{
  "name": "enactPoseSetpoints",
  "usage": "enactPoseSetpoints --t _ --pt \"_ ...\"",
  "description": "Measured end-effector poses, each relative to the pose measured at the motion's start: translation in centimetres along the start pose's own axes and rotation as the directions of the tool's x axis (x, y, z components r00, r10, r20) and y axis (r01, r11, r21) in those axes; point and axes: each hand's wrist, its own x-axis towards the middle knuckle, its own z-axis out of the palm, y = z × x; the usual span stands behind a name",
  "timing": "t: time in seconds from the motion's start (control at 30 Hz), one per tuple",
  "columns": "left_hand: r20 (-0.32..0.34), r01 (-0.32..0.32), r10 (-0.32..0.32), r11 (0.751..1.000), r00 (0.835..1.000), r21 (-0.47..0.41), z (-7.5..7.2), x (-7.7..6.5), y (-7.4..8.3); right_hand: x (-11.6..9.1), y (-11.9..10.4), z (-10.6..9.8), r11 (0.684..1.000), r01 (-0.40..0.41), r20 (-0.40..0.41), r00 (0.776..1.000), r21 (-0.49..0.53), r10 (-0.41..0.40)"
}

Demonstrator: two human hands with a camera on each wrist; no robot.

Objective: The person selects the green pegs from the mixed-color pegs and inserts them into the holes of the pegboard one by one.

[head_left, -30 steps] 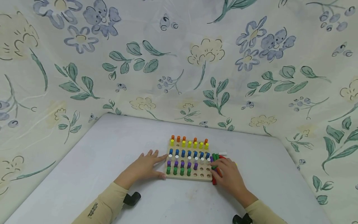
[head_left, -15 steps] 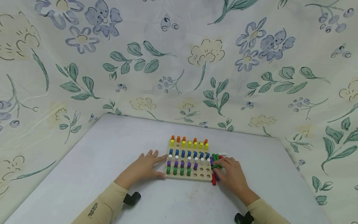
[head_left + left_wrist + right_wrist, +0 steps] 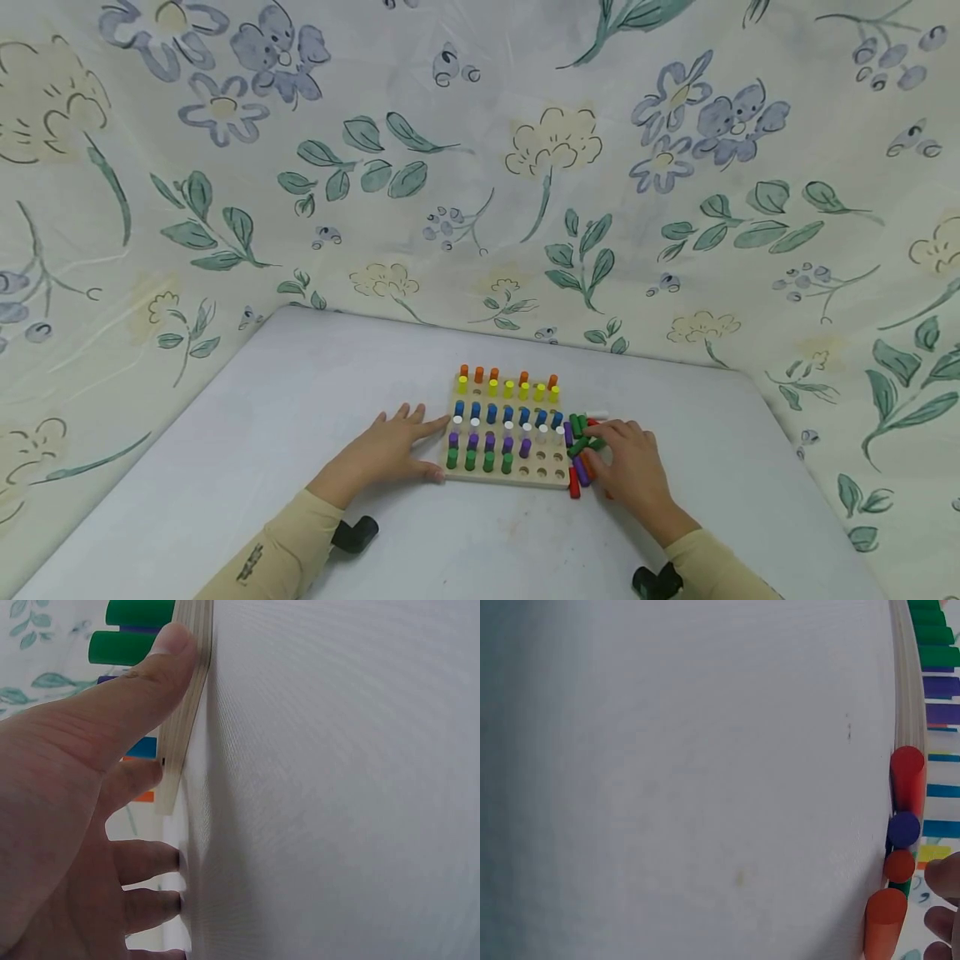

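Note:
A wooden pegboard (image 3: 525,473) carries rows of orange, yellow, blue, white, purple and green pegs; several holes at its near right are bare. My left hand (image 3: 393,446) lies spread at the board's left side. In the left wrist view its thumb (image 3: 169,664) touches the board's edge, and other fingertips rest on the table. My right hand (image 3: 633,467) hovers over loose pegs along the board's right side, thumb and index finger apart around a green peg (image 3: 597,444). Another green peg (image 3: 577,447) and a purple peg (image 3: 582,471) lie beside its fingertips.
A red peg (image 3: 574,483) lies at the board's near right corner, and a white peg (image 3: 597,415) lies farther back. Orange pegs (image 3: 885,919) show close under the right hand. The white table (image 3: 480,542) ends at a floral cloth backdrop (image 3: 465,208).
My right hand has drawn slightly right, uncovering more of the loose green and purple pegs. The loose pegs under its fingers have shifted. My left hand stays at the board.

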Motion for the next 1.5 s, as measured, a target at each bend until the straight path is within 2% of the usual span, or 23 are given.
enactPoseSetpoints --t 0.63,1.2,1.5 --pt "-0.006 -0.009 0.009 1.0 1.0 0.016 0.33 0.19 -0.36 0.67 0.68 0.05 0.987 -0.144 0.088 0.985 -0.064 0.15" --pt "0.002 0.0 0.0 1.0 1.0 0.015 0.21 0.31 -0.2 0.8 0.4 -0.08 0.987 -0.144 0.1 0.984 -0.065 0.15" --pt "0.001 0.001 -0.001 1.0 1.0 0.022 0.2 0.29 -0.13 0.71 -0.25 -0.18 0.99 -0.136 0.101 0.985 -0.024 0.138"
